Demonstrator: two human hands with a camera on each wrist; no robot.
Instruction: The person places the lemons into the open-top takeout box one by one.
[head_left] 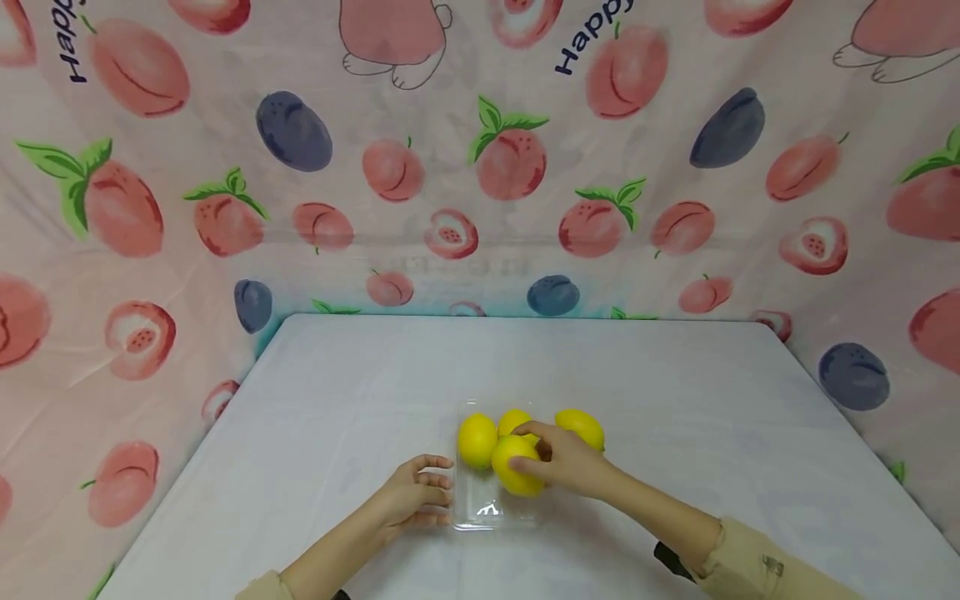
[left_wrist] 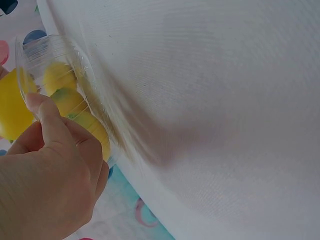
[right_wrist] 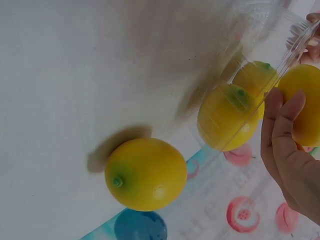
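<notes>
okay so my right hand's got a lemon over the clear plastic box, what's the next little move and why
Probably lower the lemon that your right hand holds into the near, empty end of the clear box and let go. Two lemons already fill its far end, your left hand rests against the box's left side, and one more lemon still lies on the table outside.

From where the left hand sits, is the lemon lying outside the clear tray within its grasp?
Probably not directly. The left hand steadies the clear tray on the near left, while the loose lemon lies beyond the tray's far right, with the right hand and its lemon between.
</notes>
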